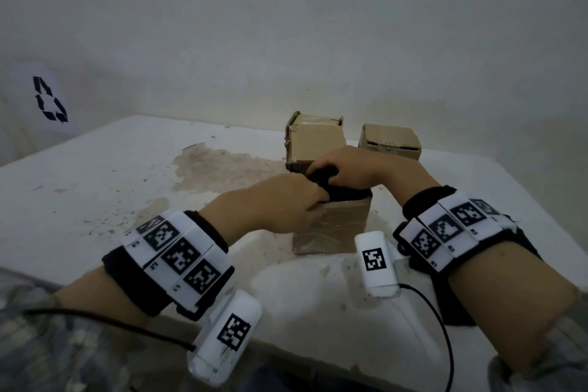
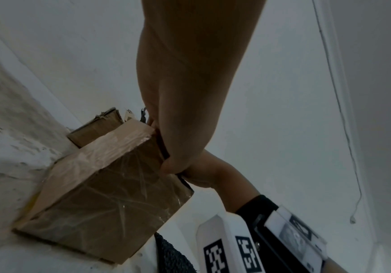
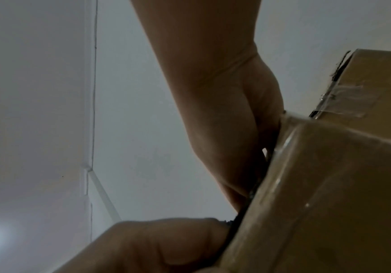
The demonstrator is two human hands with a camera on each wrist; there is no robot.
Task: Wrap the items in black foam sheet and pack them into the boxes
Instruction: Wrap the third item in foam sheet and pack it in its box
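A tape-covered cardboard box (image 1: 331,227) stands open-topped on the white table (image 1: 95,188). A black foam bundle (image 1: 345,192) sits in its mouth, with the wrapped item hidden. My left hand (image 1: 296,197) grips the bundle's near left side, thumb against the box front. My right hand (image 1: 346,169) curls over the bundle from the far side. In the left wrist view my left hand (image 2: 185,114) meets the box (image 2: 110,184) at its top rim, where a thin edge of black foam (image 2: 164,152) shows. The right wrist view shows my right hand (image 3: 231,133) against the box (image 3: 330,203).
Two more cardboard boxes (image 1: 315,140) (image 1: 389,141) stand behind, near the wall. A loose black foam sheet (image 1: 458,312) lies on the table under my right forearm. A stained patch (image 1: 222,169) marks the table to the left. A paper with a recycling sign (image 1: 49,99) hangs at far left.
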